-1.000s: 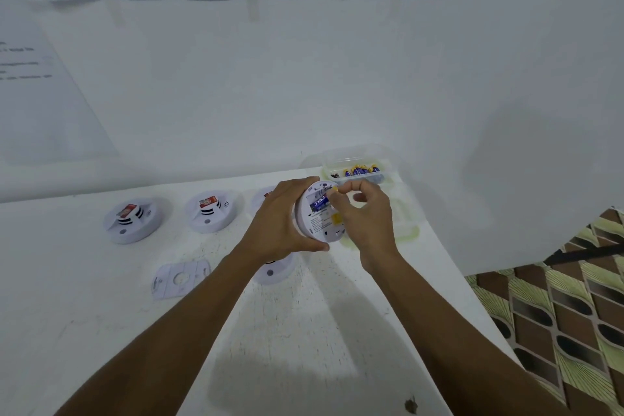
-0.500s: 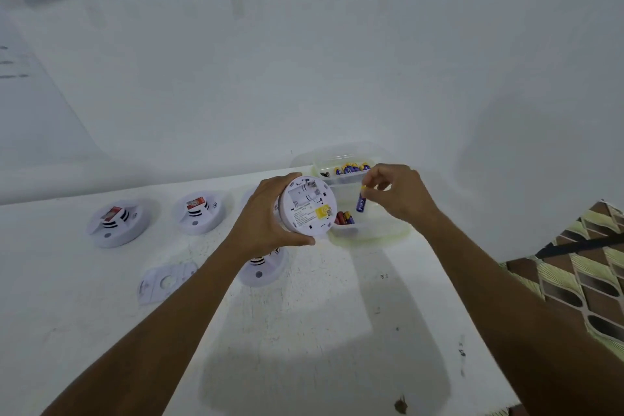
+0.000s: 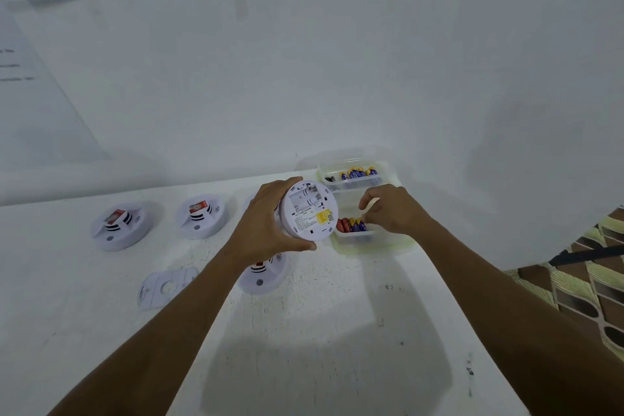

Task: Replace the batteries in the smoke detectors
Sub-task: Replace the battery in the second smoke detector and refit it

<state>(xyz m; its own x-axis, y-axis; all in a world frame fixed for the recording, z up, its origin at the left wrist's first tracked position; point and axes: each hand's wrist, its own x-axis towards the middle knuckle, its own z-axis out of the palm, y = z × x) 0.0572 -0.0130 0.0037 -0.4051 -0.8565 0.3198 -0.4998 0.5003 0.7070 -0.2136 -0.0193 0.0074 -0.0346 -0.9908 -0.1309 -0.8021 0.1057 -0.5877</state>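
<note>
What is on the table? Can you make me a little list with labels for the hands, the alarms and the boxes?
Left: the left hand grips the held detector, its back toward the camera, battery slot looks empty
Right: the right hand reaches into the near box, fingers at the red and blue batteries; grip unclear
Far box: far box holds blue and yellow batteries
Other detectors: left detector, middle detector, near detector under the left arm, all on the table
Loose part: mounting plate, flat on the table
</note>
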